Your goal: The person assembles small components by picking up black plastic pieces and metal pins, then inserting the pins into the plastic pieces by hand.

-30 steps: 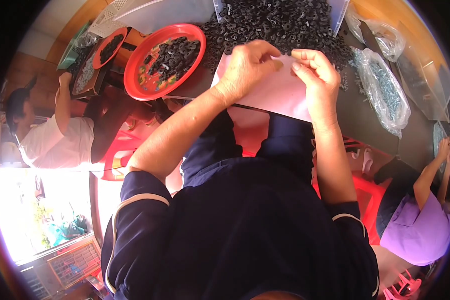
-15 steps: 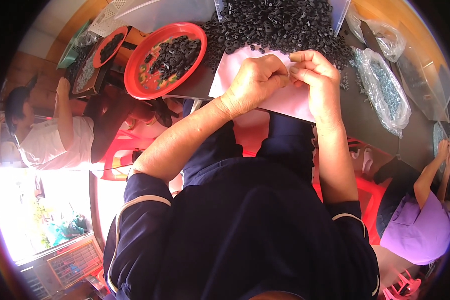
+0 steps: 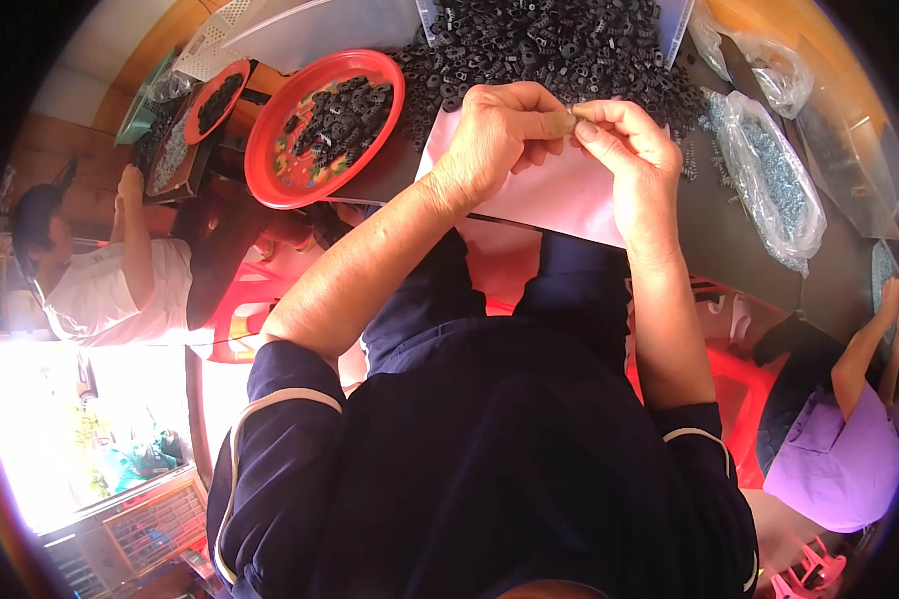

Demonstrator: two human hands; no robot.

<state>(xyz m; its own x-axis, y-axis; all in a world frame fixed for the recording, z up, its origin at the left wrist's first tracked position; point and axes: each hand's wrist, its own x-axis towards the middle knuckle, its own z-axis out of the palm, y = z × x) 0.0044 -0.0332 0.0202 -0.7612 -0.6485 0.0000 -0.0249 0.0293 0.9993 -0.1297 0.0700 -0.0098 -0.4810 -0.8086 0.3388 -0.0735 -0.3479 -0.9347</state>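
Above a pale pink sheet (image 3: 559, 200) at the table's near edge, my two hands meet fingertip to fingertip. My left hand (image 3: 504, 135) is closed in a pinch, thumb against forefinger. My right hand (image 3: 634, 155) pinches too, its thumb and forefinger touching the left fingertips. Whatever sits between them is too small and covered to name. Just beyond the hands spreads a large heap of small black plastic parts (image 3: 549, 45). To the left, a red round tray (image 3: 260, 165) with a patterned bottom holds more of these black parts.
On the right, a clear plastic bag (image 3: 814, 225) holds many small silvery-blue metal pieces. Some small springs (image 3: 689, 160) lie near the heap. Co-workers sit at left, in a white shirt (image 3: 120, 290), and at right, in a purple shirt (image 3: 839, 459). A second red tray (image 3: 242, 70) stands far left.
My left hand has turned and shifted slightly up and left, its fingers now less curled under. My right hand stays nearly in place, still meeting it at the fingertips.
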